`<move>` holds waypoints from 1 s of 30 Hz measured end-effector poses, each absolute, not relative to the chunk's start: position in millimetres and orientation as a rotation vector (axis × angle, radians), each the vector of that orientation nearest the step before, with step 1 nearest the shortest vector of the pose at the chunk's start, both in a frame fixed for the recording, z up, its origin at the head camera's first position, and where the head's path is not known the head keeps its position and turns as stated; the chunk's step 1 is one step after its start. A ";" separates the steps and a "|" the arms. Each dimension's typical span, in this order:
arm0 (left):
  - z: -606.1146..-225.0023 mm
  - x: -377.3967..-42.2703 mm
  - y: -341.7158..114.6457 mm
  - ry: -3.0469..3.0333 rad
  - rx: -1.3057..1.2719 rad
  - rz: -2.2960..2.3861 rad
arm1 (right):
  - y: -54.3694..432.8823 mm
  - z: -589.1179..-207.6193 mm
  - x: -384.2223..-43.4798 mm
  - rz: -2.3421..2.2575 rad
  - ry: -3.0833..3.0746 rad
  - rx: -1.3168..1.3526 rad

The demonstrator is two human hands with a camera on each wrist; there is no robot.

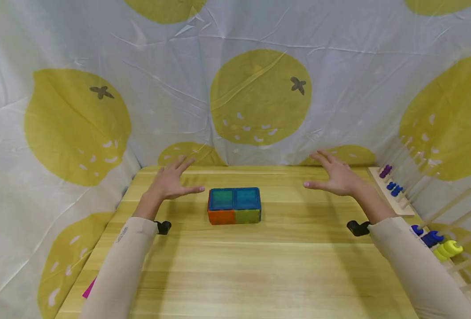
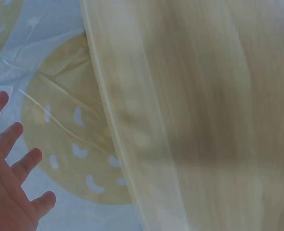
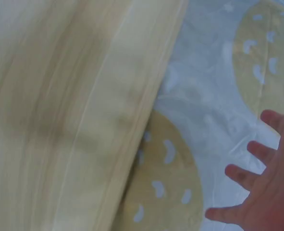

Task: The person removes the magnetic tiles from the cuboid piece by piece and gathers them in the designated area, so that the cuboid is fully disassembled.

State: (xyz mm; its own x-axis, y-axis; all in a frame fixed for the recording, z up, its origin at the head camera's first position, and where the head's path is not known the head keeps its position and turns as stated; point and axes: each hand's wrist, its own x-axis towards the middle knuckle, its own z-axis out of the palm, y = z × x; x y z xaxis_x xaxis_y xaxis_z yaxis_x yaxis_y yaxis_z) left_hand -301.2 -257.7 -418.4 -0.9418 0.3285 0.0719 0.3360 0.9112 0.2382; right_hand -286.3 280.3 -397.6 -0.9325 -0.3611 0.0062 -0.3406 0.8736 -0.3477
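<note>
White fabric [image 1: 171, 99] printed with big yellow lemons hangs around a pale wood-grain tabletop [image 1: 259, 279], beyond its far edge and along both sides.

From the head view, a small box of translucent coloured tiles [image 1: 234, 206] stands on the tabletop a little beyond its middle, showing green and blue panes on top and orange and yellow-green ones on its near face. Both hands are raised above the tabletop and touch nothing. On its left half, the left hand [image 1: 169, 182] has its fingers spread apart, the thumb pointing toward the box, near its corner. Over the tabletop's right half, the right hand [image 1: 336, 177] mirrors it, fingers apart and thumb inward, farther from the box. Beige sleeves [image 1: 117, 266] end at the wrists, each with a black wrist camera [image 1: 164, 227]. Along the tabletop's right edge are wooden peg racks [image 1: 402, 206] with purple, blue and yellow beads [image 1: 448, 250]. Near its left edge, a magenta piece [image 1: 88, 288] is partly hidden by the sleeve.

In the left wrist view, the left hand's fingers fan out against the fabric past the tabletop's edge.

In the right wrist view, the right hand's fingers also fan apart, the fabric behind them, past the tabletop's edge.
</note>
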 end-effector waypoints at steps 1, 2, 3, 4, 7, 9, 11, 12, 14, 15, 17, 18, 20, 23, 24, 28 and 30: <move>-420.3 -299.1 -256.9 -3.035 -0.537 -0.419 | 278.7 -398.8 -283.9 -0.577 2.968 -0.568; -422.4 -296.8 -256.0 -3.025 -0.544 -0.452 | 276.8 -400.1 -281.5 -0.609 2.957 -0.580; -425.1 -294.6 -254.9 -3.017 -0.551 -0.481 | 274.5 -401.2 -279.1 -0.646 2.946 -0.594; -427.7 -292.3 -253.5 -3.009 -0.560 -0.513 | 271.9 -402.5 -276.6 -0.678 2.935 -0.603; -436.0 -284.5 -249.2 -2.994 -0.553 -0.596 | 263.0 -408.3 -270.2 -0.761 2.907 -0.649; -441.2 -280.2 -246.1 -2.978 -0.532 -0.671 | 256.2 -412.9 -266.3 -0.830 2.894 -0.677; -446.3 -276.2 -242.7 -2.955 -0.514 -0.757 | 250.1 -418.4 -262.7 -0.901 2.882 -0.695; -449.2 -274.7 -241.3 -2.938 -0.510 -0.803 | 247.1 -421.0 -260.7 -0.944 2.871 -0.701; -454.9 -271.1 -238.2 -2.900 -0.519 -0.899 | 241.0 -426.3 -256.7 -1.018 2.849 -0.715; -457.8 -268.9 -236.6 -2.881 -0.531 -0.944 | 238.0 -429.6 -255.1 -1.047 2.837 -0.720; -463.2 -264.9 -234.2 -2.844 -0.559 -1.038 | 231.2 -435.5 -252.2 -1.098 2.811 -0.732; -465.8 -263.1 -232.8 -2.826 -0.575 -1.081 | 227.9 -438.2 -250.9 -1.120 2.796 -0.743; -470.0 -259.9 -229.4 -2.798 -0.607 -1.160 | 221.0 -443.2 -248.9 -1.154 2.774 -0.749; -475.0 -257.6 -224.6 -2.774 -0.650 -1.247 | 211.9 -448.9 -246.9 -1.207 2.745 -0.766; -476.4 -257.1 -223.1 -2.772 -0.660 -1.263 | 209.4 -450.3 -246.5 -1.225 2.734 -0.777; -481.8 -255.3 -219.0 -2.765 -0.697 -1.298 | 200.5 -456.0 -245.6 -1.268 2.695 -0.797; -484.0 -254.3 -217.5 -2.760 -0.714 -1.311 | 197.6 -459.0 -245.2 -1.280 2.683 -0.804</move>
